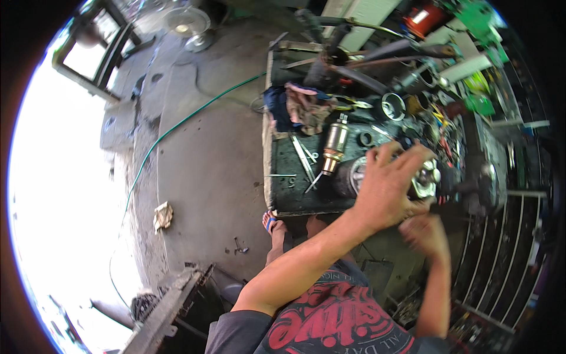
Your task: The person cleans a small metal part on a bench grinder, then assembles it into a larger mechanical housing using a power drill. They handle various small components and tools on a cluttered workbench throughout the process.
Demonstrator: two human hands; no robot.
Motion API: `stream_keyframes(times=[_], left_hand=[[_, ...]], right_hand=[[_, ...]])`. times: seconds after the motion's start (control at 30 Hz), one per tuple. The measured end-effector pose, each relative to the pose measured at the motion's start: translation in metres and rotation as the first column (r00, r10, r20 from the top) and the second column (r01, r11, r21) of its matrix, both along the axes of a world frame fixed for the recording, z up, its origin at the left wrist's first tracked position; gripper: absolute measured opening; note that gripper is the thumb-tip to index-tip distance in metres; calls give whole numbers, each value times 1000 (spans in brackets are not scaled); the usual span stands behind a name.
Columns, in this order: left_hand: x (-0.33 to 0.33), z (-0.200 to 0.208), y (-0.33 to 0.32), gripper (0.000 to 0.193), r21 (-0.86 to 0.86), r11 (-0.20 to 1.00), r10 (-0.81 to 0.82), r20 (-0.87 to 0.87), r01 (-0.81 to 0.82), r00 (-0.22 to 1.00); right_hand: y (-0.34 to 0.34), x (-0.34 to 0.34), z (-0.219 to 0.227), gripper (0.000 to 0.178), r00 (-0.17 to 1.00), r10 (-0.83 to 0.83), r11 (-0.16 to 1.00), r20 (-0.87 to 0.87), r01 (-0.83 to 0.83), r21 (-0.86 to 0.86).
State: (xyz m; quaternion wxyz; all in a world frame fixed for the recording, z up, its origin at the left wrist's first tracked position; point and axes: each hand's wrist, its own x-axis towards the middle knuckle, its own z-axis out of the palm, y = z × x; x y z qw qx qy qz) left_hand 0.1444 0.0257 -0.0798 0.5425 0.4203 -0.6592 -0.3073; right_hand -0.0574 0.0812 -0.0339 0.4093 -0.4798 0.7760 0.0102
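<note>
My left hand [386, 186] reaches over the bench with its fingers curled round a silvery metal housing [425, 182]. Its palm hides part of that piece. Just below, my right hand [425, 236] is smeared by motion, and its fingers do not show clearly. Beside my left hand lies a dark round cylinder [349, 178] with a bright end. A motor armature [336, 141], with a silver body and coppery end, rests on the bench to the left. A small dark ring [366, 138] sits behind my left hand.
The dark workbench [289, 197] holds a crumpled rag [306, 109], yellow-handled pliers [352, 104] and a metal ring [392, 107]. A bench vise [486, 177] stands at right. A green hose [200, 109] crosses the floor, and a fan [187, 25] stands far left.
</note>
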Motion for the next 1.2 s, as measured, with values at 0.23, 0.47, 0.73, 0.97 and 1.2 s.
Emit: stream_keyframes(times=[0.23, 0.47, 0.73, 0.97, 1.2], left_hand=[[-3, -2, 0, 81, 35, 999, -33, -56, 35, 998], [-1, 0, 1, 82, 63, 997, -28, -56, 31, 998], [1, 0, -1, 90, 129, 989, -67, -71, 76, 995], [-1, -4, -5, 97, 87, 990, -93, -177, 110, 980], [-1, -10, -7, 104, -48, 996, -81, -168, 74, 982]], right_hand=[[14, 145, -198, 21, 877, 420, 732, 236, -173, -659], [-23, 206, -224, 22, 945, 311, 762, -104, -313, -567], [30, 135, -144, 15, 850, 453, 859, 269, -335, -387], [41, 59, 63, 26, 854, 410, 601, 320, 11, -800], [-61, 64, 65, 18, 702, 486, 57, -521, -620, -782]])
